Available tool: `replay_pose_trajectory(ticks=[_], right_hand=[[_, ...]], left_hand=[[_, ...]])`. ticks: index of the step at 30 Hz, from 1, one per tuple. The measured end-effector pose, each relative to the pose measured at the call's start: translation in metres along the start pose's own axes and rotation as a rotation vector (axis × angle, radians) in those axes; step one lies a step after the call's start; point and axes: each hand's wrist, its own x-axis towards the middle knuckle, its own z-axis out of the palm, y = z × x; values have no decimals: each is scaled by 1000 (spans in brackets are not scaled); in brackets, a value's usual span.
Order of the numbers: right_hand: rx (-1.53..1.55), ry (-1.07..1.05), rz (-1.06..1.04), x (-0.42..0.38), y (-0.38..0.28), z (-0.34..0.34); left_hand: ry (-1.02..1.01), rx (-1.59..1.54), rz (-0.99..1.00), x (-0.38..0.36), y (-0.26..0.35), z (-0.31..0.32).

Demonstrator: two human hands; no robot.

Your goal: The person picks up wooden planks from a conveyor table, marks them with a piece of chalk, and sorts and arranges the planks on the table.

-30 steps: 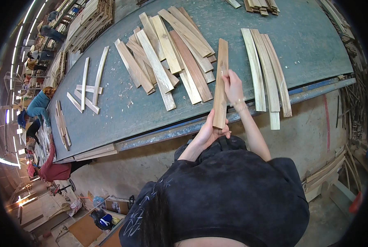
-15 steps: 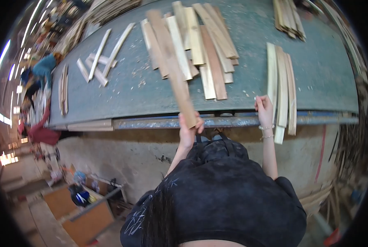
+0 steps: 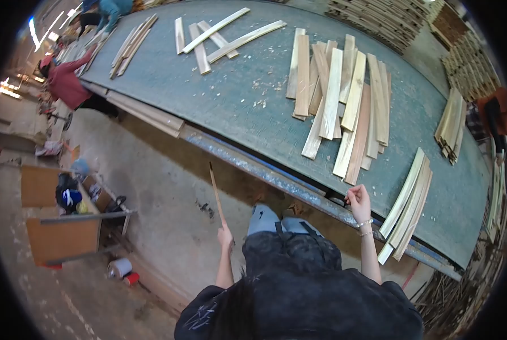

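My left hand point(image 3: 225, 236) is closed round the lower end of a thin wooden strip point(image 3: 216, 195), seen edge-on, beside the table and over the floor. At the table's near edge, my right hand point(image 3: 359, 204) has its fingers curled together; whether anything small is in them is hidden. Just beyond it lies an overlapping pile of wooden strips point(image 3: 333, 85) on the green table point(image 3: 236, 107). To its right, a small group of strips point(image 3: 406, 204) overhangs the edge.
Crossed strips point(image 3: 219, 37) lie farther left on the table, and a bundle point(image 3: 451, 124) at the far right. A person in red point(image 3: 69, 82) works at the left end; another person point(image 3: 496, 116) stands right. A wooden-sided cart point(image 3: 63, 241) is on the floor.
The view has turned. My left hand has moved from the table edge down and left with its strip, now seen edge-on. My right hand stays near the table edge, fingers curled.
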Motion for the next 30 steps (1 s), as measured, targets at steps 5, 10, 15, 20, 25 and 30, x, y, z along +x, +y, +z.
replay_pose_trajectory(ticks=[5, 10, 15, 20, 25, 30], right_hand=[[-123, 136, 83, -8, 0, 5], [-81, 277, 108, -10, 7, 24], [-118, 318, 125, 3, -8, 74], [-20, 356, 69, 20, -10, 119], [23, 476, 37, 25, -14, 144], [59, 577, 1, 30, -23, 138]], left_hand=[[-81, -276, 318, 95, 100, 48], [-482, -2, 347, 121, 76, 79], [-633, 113, -314, -22, 101, -64], [-1162, 293, -161, 52, 130, -120], [-1184, -384, 902, -78, 324, -243], [-1086, -1110, 1722, -224, 373, -277]])
